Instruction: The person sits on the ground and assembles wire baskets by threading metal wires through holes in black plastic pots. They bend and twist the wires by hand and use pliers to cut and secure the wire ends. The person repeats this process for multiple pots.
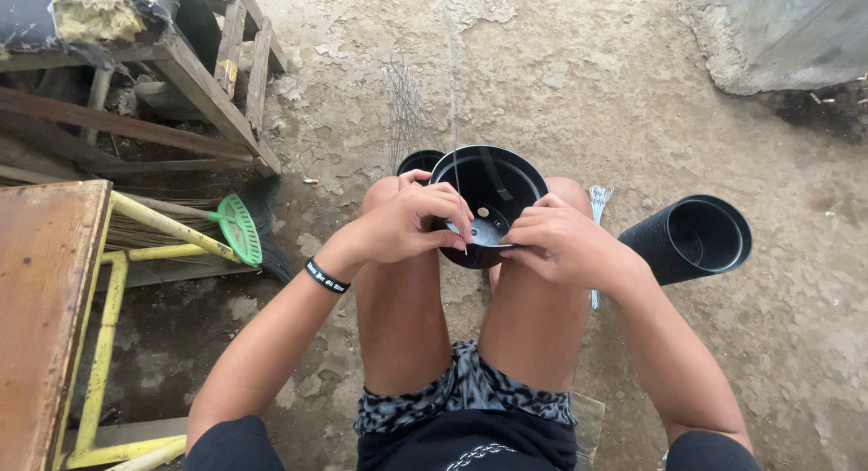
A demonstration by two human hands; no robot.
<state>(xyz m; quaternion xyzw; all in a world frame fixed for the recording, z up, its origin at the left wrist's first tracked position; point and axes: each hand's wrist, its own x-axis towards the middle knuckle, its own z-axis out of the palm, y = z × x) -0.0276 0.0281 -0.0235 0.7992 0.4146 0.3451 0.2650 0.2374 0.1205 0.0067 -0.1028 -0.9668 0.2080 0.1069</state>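
Cracked dirt floor underfoot, I am steadying a black plastic pot (pixel 493 195) on my knees, light and thin-walled I judge, left hand (pixel 407 225) and right hand (pixel 556 240) both pinching its near rim.

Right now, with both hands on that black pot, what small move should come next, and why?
Probably draw the wire through the rim with the left hand, the right hand steadying the pot. Both hands pinch at its near edge, and the thin wire runs up from there.
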